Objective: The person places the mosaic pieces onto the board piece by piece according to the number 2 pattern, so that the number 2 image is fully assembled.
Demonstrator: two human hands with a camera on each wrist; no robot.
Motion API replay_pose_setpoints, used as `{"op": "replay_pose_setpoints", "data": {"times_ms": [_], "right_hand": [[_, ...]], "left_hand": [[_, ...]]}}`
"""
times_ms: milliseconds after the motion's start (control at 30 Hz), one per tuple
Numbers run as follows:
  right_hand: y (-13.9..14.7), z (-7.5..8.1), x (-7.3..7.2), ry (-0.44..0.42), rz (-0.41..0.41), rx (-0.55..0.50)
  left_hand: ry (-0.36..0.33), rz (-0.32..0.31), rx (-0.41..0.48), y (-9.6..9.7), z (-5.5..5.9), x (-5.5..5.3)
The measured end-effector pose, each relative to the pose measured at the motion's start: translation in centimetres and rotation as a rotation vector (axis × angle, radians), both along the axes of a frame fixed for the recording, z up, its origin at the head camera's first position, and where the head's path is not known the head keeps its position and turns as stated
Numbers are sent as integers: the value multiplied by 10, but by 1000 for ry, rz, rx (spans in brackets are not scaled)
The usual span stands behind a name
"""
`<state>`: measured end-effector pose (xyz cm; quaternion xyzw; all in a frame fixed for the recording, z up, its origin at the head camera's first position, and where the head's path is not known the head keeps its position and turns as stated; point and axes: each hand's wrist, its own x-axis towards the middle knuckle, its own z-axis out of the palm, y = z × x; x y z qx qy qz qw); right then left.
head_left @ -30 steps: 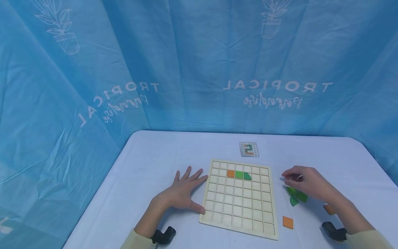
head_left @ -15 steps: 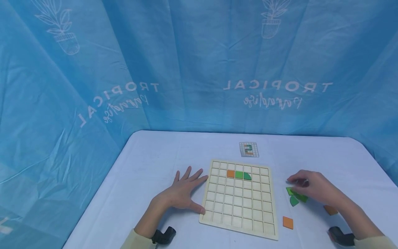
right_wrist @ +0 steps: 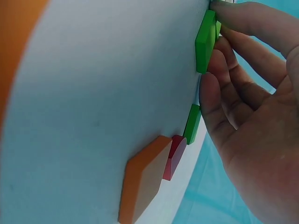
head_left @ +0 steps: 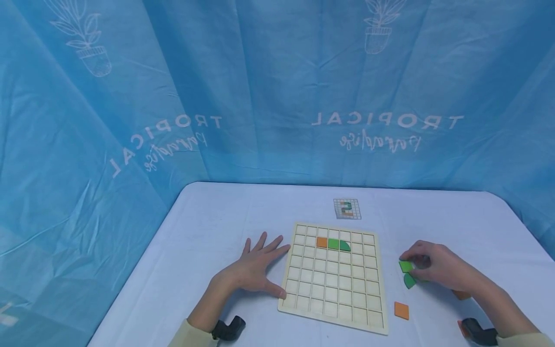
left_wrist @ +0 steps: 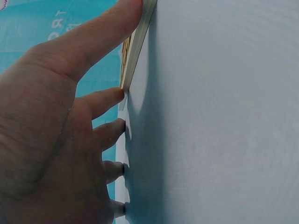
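Counting three tiles set in the board; more lie unplaced beside it, including an orange tile. Left hand: fingers wide, at board edge. Right hand: fingers narrow about a green tile; cannot tell if pinched.

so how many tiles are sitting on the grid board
3, side by side in the second row from the far edge of the wooden grid board: orange square tile, light green square tile, dark green quarter-circle tile. None looks hidden.
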<state>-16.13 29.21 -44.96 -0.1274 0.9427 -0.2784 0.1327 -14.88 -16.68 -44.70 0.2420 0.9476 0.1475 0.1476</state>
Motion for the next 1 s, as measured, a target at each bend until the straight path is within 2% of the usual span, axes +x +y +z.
{"op": "replay_pose_setpoints", "data": {"times_ms": [367, 733, 1000], "right_hand": [[-6, 3, 0, -7, -30, 28], [-13, 3, -4, 102, 20, -11], [-23, 7, -6, 128, 77, -54]], "left_hand": [[-12, 14, 2, 1, 0, 1], [-11, 16, -2, 0, 0, 0], [-2, 10, -3, 0, -2, 0]]}}
